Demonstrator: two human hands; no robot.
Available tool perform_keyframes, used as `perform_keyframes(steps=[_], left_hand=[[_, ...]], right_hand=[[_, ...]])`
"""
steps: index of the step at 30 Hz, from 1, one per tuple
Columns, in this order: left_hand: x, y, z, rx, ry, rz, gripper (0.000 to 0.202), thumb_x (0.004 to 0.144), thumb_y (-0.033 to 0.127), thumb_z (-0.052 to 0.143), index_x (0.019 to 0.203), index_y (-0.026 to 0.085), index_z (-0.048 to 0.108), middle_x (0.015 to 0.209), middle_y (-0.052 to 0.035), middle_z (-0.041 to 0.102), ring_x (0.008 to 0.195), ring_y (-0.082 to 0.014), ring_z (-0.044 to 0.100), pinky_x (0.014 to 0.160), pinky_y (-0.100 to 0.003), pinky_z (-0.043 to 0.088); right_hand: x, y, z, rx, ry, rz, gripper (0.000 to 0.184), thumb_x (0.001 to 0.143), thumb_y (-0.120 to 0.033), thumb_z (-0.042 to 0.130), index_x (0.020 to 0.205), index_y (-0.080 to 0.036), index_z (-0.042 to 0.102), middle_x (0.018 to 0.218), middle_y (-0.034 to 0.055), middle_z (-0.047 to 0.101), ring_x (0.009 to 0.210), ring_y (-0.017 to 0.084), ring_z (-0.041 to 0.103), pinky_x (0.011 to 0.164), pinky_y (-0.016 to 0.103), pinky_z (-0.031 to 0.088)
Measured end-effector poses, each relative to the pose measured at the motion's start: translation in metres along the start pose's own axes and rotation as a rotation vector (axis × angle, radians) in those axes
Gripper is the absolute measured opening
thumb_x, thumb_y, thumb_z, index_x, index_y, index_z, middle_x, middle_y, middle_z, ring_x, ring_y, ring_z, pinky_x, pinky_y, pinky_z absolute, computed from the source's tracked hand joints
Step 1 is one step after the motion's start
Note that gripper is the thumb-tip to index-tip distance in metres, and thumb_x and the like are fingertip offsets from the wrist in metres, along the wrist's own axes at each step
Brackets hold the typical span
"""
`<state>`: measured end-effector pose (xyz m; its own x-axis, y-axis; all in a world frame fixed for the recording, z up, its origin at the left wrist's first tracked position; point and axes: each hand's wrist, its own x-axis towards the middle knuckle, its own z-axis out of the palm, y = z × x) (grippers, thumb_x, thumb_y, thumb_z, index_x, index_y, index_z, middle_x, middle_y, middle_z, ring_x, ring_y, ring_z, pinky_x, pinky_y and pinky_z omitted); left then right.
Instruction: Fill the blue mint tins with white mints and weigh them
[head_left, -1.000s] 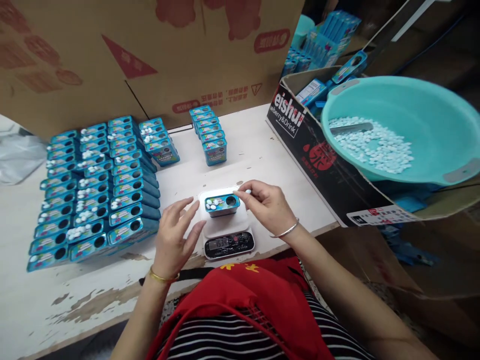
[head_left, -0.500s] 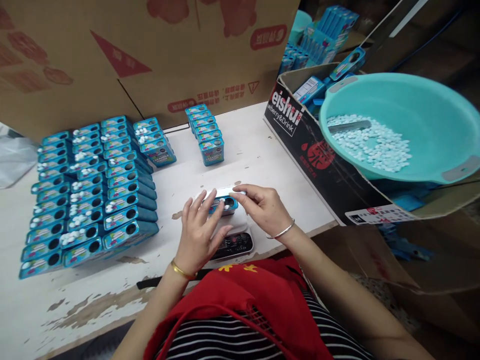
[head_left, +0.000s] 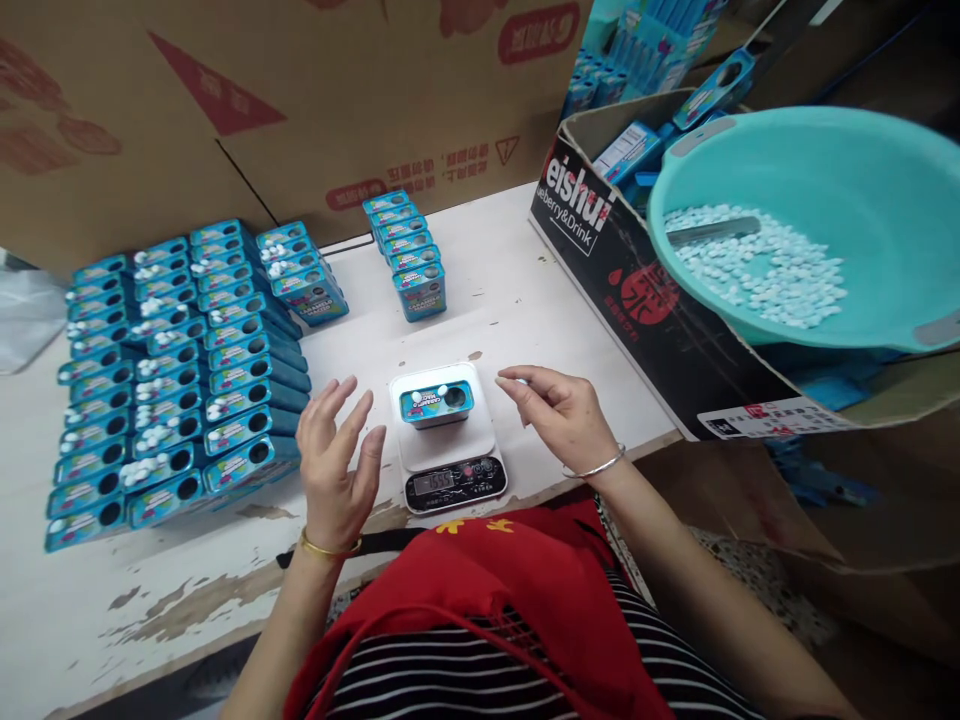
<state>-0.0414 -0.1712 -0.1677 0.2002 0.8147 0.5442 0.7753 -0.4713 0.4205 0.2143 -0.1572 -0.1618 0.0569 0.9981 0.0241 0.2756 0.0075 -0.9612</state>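
Observation:
A blue candy tin (head_left: 433, 408) with a round dark hole in its top lies on the white plate of a small digital kitchen scale (head_left: 454, 488). Two white candies (head_left: 442, 390) rest on the tin's top. My left hand (head_left: 335, 460) is open just left of the scale, fingers spread, touching nothing. To the right of the scale hovers my right hand (head_left: 555, 410), thumb and fingertips pinched together. A small whitish bit, which looks like a candy, shows at the fingertips.
Rows of blue tins (head_left: 169, 370), several with white candies on top, fill the table's left side. A shorter row of tins (head_left: 420, 290) stands behind the scale. At right, a turquoise basin (head_left: 885, 210) of white candies and a metal scoop sits on an open carton (head_left: 600, 240). Large cardboard (head_left: 300, 90) stands behind.
My hands have drawn apart from the tin, the left one leftward and the right one rightward. The tin and the scale are now uncovered, and the display shows digits.

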Motion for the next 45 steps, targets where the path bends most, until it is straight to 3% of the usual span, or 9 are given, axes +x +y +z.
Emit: perform_keyframes(steps=[10,21,26,30,34,38,41,45], left_hand=[[-0.001,0.006,0.008,0.003,-0.077,0.045,0.044,0.09,0.02,0.055,0.133,0.03,0.05,0.142,-0.0096,0.048,0.135,-0.0271,0.04,0.109,-0.053,0.035],[0.012,0.027,0.034,0.028,-0.169,0.164,0.037,0.09,0.026,0.056,0.126,0.026,0.053,0.141,-0.0121,0.049,0.137,-0.0281,0.039,0.11,-0.055,0.03],[0.02,0.021,0.031,0.019,-0.161,0.109,0.055,0.087,0.033,0.061,0.138,0.025,0.042,0.14,-0.0142,0.05,0.135,-0.0293,0.04,0.111,-0.054,0.029],[0.021,0.014,0.03,0.015,-0.185,0.097,0.068,0.083,0.038,0.065,0.142,0.022,0.036,0.136,-0.0153,0.052,0.13,-0.0306,0.045,0.11,-0.053,0.031],[0.027,0.01,0.035,-0.003,-0.281,0.1,0.052,0.085,0.028,0.061,0.134,0.022,0.045,0.115,-0.011,0.062,0.108,-0.0255,0.057,0.096,-0.044,0.043],[0.032,0.009,0.036,-0.071,-0.338,0.089,0.041,0.085,0.021,0.058,0.125,0.022,0.05,0.108,-0.0084,0.063,0.101,-0.023,0.058,0.088,-0.039,0.045],[0.037,0.011,0.032,-0.094,-0.386,0.074,0.034,0.086,0.026,0.06,0.118,0.022,0.052,0.104,-0.0073,0.063,0.097,-0.0222,0.059,0.085,-0.038,0.045],[0.063,-0.001,0.039,-0.106,-0.35,0.045,0.029,0.086,0.033,0.061,0.111,0.021,0.053,0.098,-0.0064,0.063,0.089,-0.0206,0.059,0.077,-0.034,0.045]], right_hand=[[0.001,-0.006,0.007,0.007,-0.018,-0.045,0.03,0.085,-0.043,0.061,0.092,-0.016,0.073,0.055,-0.0038,0.054,0.051,0.009,0.044,0.054,0.026,0.039],[0.0,-0.003,0.006,-0.018,-0.014,-0.047,0.033,0.087,-0.043,0.059,0.094,-0.015,0.072,0.056,-0.0029,0.056,0.05,0.009,0.044,0.052,0.025,0.039],[0.0,0.0,0.005,-0.023,-0.008,-0.04,0.033,0.088,-0.043,0.058,0.096,-0.014,0.072,0.056,-0.0027,0.057,0.05,0.009,0.046,0.051,0.025,0.039],[0.004,-0.009,0.014,-0.033,-0.059,-0.134,0.029,0.089,-0.04,0.058,0.098,-0.016,0.072,0.066,0.001,0.067,0.055,0.01,0.054,0.057,0.025,0.044],[0.013,-0.02,0.029,-0.169,-0.11,-0.278,0.028,0.092,-0.038,0.055,0.102,-0.019,0.073,0.084,0.0062,0.074,0.07,0.014,0.065,0.066,0.026,0.047],[0.019,-0.022,0.036,-0.418,-0.149,-0.329,0.036,0.094,-0.043,0.048,0.114,-0.021,0.069,0.081,0.0067,0.075,0.069,0.016,0.065,0.062,0.026,0.044],[0.02,-0.016,0.032,-0.393,-0.064,-0.29,0.045,0.094,-0.046,0.049,0.124,-0.016,0.065,0.079,0.0088,0.074,0.065,0.016,0.064,0.062,0.027,0.045],[0.016,0.001,0.017,-0.258,0.028,-0.169,0.041,0.094,-0.044,0.051,0.117,-0.015,0.068,0.081,0.0091,0.075,0.064,0.018,0.066,0.061,0.028,0.048]])
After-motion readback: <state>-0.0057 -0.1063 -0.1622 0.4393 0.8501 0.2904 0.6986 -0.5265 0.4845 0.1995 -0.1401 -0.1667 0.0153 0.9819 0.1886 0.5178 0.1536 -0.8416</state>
